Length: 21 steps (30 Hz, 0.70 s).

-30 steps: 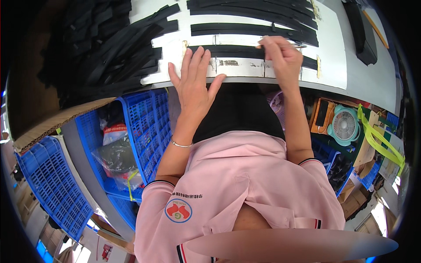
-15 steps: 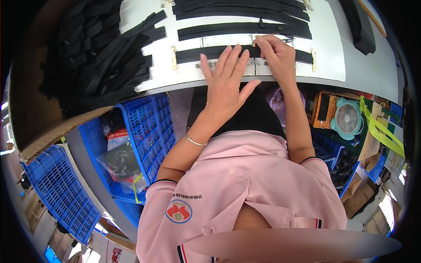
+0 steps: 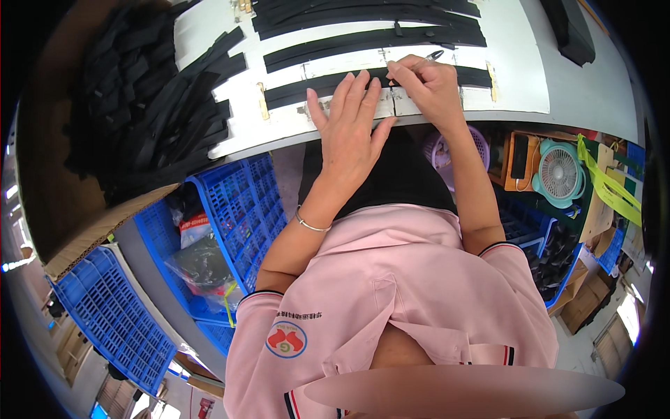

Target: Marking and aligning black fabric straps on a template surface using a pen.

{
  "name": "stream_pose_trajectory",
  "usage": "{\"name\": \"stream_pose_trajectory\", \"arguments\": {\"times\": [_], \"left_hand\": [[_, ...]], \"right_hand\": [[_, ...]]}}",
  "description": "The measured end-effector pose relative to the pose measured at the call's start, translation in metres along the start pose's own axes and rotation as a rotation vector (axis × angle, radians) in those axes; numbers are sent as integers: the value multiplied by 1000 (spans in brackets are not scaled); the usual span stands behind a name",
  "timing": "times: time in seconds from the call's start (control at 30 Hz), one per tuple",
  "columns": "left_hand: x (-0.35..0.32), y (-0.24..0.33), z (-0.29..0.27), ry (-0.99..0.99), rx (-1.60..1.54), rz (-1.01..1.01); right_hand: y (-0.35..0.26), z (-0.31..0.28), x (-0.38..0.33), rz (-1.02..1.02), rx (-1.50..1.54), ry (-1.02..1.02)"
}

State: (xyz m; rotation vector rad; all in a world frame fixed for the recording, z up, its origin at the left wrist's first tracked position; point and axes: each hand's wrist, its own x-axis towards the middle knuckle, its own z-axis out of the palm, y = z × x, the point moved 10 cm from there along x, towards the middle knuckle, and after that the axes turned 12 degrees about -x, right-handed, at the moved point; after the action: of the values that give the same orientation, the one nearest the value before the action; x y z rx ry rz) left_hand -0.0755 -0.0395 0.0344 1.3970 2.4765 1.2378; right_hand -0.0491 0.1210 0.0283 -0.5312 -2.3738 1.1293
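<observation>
A long black strip [image 3: 314, 85] lies across a white board [image 3: 516, 84] on the table. My left hand [image 3: 349, 126] rests flat on it, fingers spread, pressing the strip near its middle. My right hand [image 3: 429, 87] is just to the right, fingers pinched on a small dark pen-like tool [image 3: 434, 54] whose tip sticks out above the knuckles; it sits on the same strip. More black strips [image 3: 370, 45] lie parallel above on the board.
A heap of loose black strips [image 3: 146, 119] fills a cardboard box at the left. Blue plastic crates [image 3: 237, 209] stand under the table edge. A small teal fan [image 3: 558, 173] and yellow-green straps [image 3: 607, 185] sit at the lower right.
My left hand has slid rightward along the strip until it lies close beside my right hand. The right hand has stayed about where it was.
</observation>
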Motion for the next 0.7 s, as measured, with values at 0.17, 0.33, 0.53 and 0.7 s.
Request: {"name": "stream_pose_trajectory", "arguments": {"times": [0.17, 0.33, 0.53, 0.7], "left_hand": [[1, 0, 1, 18, 5, 16], [0, -1, 2, 2, 11, 16], [0, -2, 2, -42, 32, -20], [1, 2, 1, -30, 20, -10]], "right_hand": [[-2, 3, 0, -41, -94, -43], [-7, 4, 0, -90, -122, -84], [17, -67, -8, 128, 206, 125], [61, -107, -10, 227, 91, 236]]}}
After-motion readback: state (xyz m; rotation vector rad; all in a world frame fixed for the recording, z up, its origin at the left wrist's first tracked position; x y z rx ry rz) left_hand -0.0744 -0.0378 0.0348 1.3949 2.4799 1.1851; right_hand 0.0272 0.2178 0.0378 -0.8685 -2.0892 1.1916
